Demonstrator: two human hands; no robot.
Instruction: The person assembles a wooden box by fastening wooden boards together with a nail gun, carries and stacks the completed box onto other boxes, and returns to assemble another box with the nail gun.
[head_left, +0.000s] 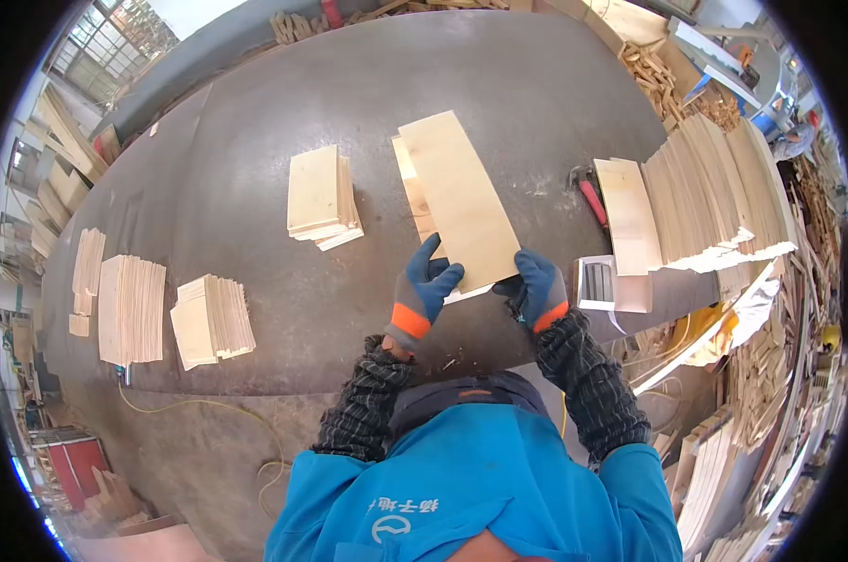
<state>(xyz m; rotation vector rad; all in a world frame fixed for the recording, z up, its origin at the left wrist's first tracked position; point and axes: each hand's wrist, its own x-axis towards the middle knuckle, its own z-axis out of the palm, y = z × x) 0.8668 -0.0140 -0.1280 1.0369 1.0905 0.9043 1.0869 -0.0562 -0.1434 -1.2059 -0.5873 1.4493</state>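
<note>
My left hand (426,292), in a blue, grey and orange glove, is closed at the near left corner of a thin wooden board (461,201). My right hand (538,290), gloved alike, pinches the near right corner of that board. A second pale board (414,192) shows underneath along the left side; most of it is hidden. Something dark sits by my right fingertips, and I cannot make out what it is. Left of the boards stands a small stack of short wooden pieces (314,192).
A long row of upright boards (714,192) stands on the dark table (236,122) at right. Beside it lie a red-handled hammer (590,199) and a small open box (596,283) of metal strips. More board stacks (132,309) stand at left. A yellow hose (208,403) trails below the table edge.
</note>
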